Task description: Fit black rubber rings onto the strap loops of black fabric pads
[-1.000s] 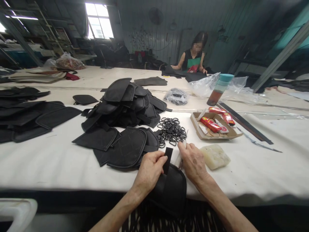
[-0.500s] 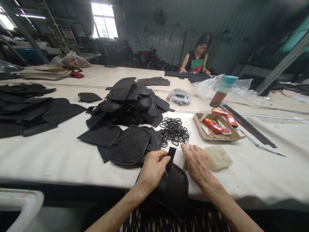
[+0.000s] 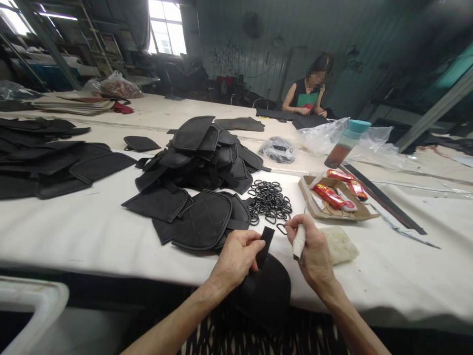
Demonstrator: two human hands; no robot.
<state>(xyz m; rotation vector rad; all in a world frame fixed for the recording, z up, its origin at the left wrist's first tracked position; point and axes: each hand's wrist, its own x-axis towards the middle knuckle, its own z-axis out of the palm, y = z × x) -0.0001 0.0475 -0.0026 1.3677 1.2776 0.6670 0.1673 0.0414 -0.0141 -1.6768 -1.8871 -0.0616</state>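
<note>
Pinched between the thumb and fingers of my left hand [image 3: 240,251] is the short end of a black strap [image 3: 266,241]. The strap belongs to a black padded piece with a rounded edge [image 3: 268,291], which hangs over the table edge towards my lap. My right hand [image 3: 312,246] is wrapped around a thin-tipped tool with a white-wrapped handle [image 3: 299,241], its tip pointing away from me. At that hand's fingertips is one black D-ring [image 3: 281,229], apart from the heap of D-rings [image 3: 269,199]. Whether the fingers grip this ring I cannot tell.
A pile of black padded pieces [image 3: 199,217] lies left of the rings, with another stack [image 3: 55,167] farther left. To the right are a yellowish block [image 3: 342,245], a cardboard tray [image 3: 321,213] with red boxes, and a bottle [image 3: 343,145]. A person [image 3: 306,96] works across the table.
My right hand has turned, bringing the white handle into clear view, and one D-ring now lies at its fingertips. My left hand keeps its pinch on the strap. The view has shifted slightly left.
</note>
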